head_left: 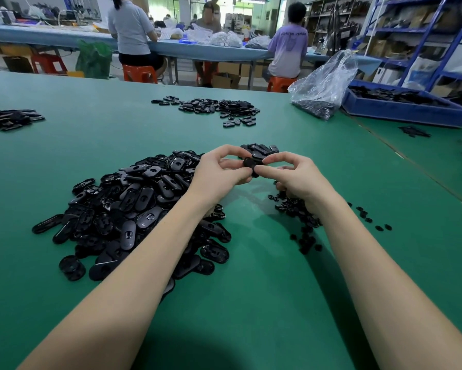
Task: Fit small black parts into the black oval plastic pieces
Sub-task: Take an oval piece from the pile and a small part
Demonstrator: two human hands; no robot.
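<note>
Both hands up over the green tabletop (251, 303), working 1 black oval piece (254, 164) between them. Left hand (221, 170): grip closed on the piece's left end, thumb and curled fingers pinching it. Right hand (294, 174): index finger and thumb pinch the right end; lower fingers curl over what look like small black parts, can't tell how many. Whether a small part is seated in the held piece is hidden by the fingers.

Big heap of black oval pieces (133, 209) sits on the tabletop under and left of the left forearm. Scatter of small black parts (302, 217) lies under the right wrist, with a few strays (368, 217) just right of the right forearm. Small cluster of ovals (261, 149) sits just behind the hands.

Farther back: another pile of black pieces (219, 108) mid-table, a third pile (8, 120) at the left edge. Clear plastic bag (323, 86) of dark parts stands far right, beside a blue tray (400, 109) holding more black pieces.

Background: 3 people at a long blue bench (64, 36), orange stools (139, 73), blue shelving (424, 30) on the right.
</note>
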